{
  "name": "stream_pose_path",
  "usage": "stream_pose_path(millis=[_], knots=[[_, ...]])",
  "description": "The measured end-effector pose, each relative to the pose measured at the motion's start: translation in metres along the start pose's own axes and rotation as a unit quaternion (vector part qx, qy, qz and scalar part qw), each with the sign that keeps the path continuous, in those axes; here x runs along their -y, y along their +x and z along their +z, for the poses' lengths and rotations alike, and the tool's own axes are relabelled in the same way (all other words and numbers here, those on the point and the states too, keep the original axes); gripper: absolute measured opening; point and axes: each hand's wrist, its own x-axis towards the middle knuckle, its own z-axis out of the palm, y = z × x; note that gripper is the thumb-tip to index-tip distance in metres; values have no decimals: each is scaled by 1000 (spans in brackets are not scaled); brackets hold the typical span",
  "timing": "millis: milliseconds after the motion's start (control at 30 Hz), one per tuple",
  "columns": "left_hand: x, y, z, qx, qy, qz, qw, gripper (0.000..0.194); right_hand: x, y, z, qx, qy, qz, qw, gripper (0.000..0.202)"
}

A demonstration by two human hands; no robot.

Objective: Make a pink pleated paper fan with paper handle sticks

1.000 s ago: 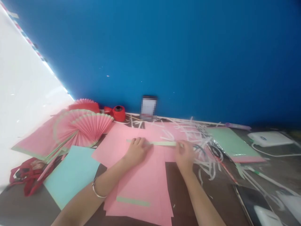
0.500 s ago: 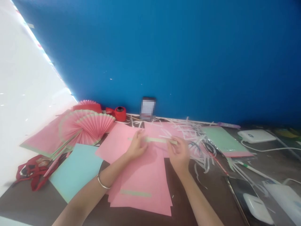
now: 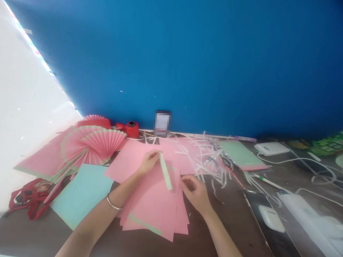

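A pale green paper strip (image 3: 165,173) hangs slantwise from the fingertips of my left hand (image 3: 150,161), pinched at its upper end. Below it lies a pile of pink paper sheets (image 3: 152,200), somewhat fanned out. Across the lower part of the top sheet runs another green strip (image 3: 144,224). My right hand (image 3: 195,191) is at the right edge of the top sheet, its thumb and forefinger curled together on that edge. The exact contact of these fingertips is hard to make out.
Pink folded fans (image 3: 107,142) and a blue sheet (image 3: 83,192) lie left. Behind are a red tape dispenser (image 3: 132,129) and a small upright blurred card (image 3: 162,123). White paper scraps (image 3: 206,153), a phone (image 3: 265,214) and white cables (image 3: 294,161) spread to the right.
The green strip, earlier stretched level between both hands, now hangs from my left hand alone. My right hand has let go of it and moved down to the sheet's edge. The top sheet has turned.
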Motion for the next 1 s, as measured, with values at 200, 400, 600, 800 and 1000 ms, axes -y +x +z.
stream_pose_path(millis=[200,400,600,800,1000], knots=[[-21,-7,-4,63,434,88,894,38,-14,4,-10,-81,-214,-92,969,15],[-61,-29,-19,179,545,156,804,34,-47,14,-26,-212,-262,-51,940,16],[-36,-65,-34,222,582,116,774,89,-44,12,-13,-137,-252,-85,954,13],[-25,-75,-35,164,612,154,758,84,-35,7,-2,-69,-256,-120,957,14],[-52,-101,-105,15,656,190,731,48,-35,11,-10,-79,-218,-115,966,20]])
